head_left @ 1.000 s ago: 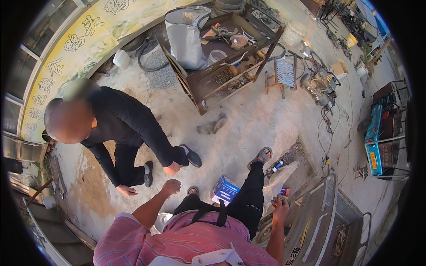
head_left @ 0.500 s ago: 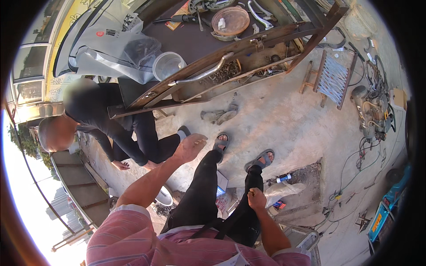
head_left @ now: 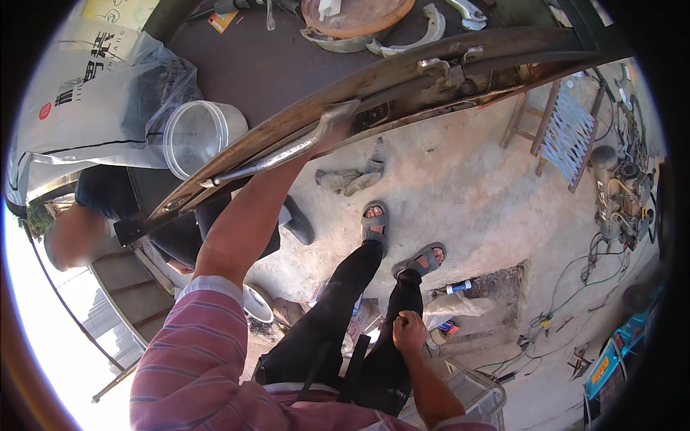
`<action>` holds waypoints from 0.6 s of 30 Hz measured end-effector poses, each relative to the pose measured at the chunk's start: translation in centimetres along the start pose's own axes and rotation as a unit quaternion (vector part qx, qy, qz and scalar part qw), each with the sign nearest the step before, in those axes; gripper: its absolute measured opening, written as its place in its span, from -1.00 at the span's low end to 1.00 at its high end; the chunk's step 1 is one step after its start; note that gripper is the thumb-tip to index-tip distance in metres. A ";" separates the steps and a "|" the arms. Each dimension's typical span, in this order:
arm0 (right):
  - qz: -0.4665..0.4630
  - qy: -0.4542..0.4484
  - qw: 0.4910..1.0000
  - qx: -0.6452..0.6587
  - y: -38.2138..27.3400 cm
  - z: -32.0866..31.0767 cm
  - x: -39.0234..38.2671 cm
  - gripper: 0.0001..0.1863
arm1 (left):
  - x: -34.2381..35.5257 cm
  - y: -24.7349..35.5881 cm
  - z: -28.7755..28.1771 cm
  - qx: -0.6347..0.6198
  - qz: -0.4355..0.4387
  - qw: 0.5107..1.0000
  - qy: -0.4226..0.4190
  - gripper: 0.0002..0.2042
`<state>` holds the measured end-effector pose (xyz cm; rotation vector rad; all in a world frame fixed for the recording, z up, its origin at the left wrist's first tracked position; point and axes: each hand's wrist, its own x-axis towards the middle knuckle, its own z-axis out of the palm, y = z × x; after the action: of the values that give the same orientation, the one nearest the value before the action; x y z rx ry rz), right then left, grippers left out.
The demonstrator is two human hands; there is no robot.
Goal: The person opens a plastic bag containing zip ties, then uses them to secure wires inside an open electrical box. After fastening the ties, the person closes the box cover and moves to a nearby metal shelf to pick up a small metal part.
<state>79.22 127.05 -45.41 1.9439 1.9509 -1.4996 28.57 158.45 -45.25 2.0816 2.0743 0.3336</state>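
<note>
My left arm stretches up to the rusty metal edge [head_left: 402, 77] of a workbench. My left hand [head_left: 325, 142] is blurred just below the curved silver handle [head_left: 277, 153] on that edge; its fingers are hidden, so I cannot tell whether it grips anything. A shallow drawer [head_left: 460, 100] under the edge is mostly covered from view. Beside my right thigh, my right hand [head_left: 410, 332] is closed with its fingers curled; whatever may be inside is hidden. An empty-looking clear plastic tub [head_left: 203, 136] stands near the handle's left end.
On the bench lie a round brown dish [head_left: 357, 18], curved metal brake shoes [head_left: 417, 36] and a large plastic bag [head_left: 93, 100]. Another person [head_left: 100, 197] crouches at the left. A low stool [head_left: 568, 133], an engine [head_left: 624, 190] and cables [head_left: 553, 309] are on the floor at right.
My left hand has moved up and forward from above the floor to the bench edge by the handle. The bench appears closer, and less of the drawer's contents shows. My right hand stays low.
</note>
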 end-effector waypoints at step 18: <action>-0.011 -0.015 0.999 -0.049 0.9 2.6 -1.4 -0.86 | -9.8 -2.3 -3.2 0.111 -0.122 0.978 0.131 -0.73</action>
<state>78.73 124.24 -46.51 1.8573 1.9996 -1.4001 25.48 148.56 -43.08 1.9544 2.6005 0.3692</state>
